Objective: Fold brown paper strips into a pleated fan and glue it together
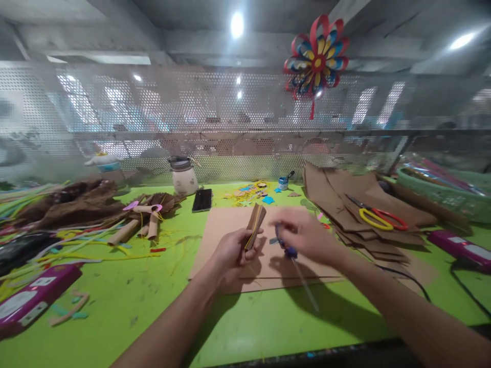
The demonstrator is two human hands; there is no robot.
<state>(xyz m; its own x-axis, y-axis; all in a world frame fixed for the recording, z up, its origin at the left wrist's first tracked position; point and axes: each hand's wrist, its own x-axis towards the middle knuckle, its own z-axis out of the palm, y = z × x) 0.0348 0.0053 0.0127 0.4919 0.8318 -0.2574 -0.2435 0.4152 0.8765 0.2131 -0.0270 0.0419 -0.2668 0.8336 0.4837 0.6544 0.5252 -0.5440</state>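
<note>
My left hand (238,251) is closed around a folded piece of brown paper (256,219), which tilts upward and has a thin yellow strip along it. A little to its right, my right hand (301,232), partly blurred, curls its fingers round a small dark blue glue gun (290,252). From the glue gun a clear glue stick (305,286) sticks out toward me. Much of the gun is hidden by the fingers. Both hands are above a flat brown cardboard sheet (215,230) on the green table (146,317).
Stacked brown paper (333,199) lies at right, with red-and-yellow-handled scissors (378,217) on it. Behind the sheet are a phone (202,200), a jar (184,176) and colourful scraps (249,191). Rolled paper tubes (126,231) sit at left. Purple devices (460,248) flank the table.
</note>
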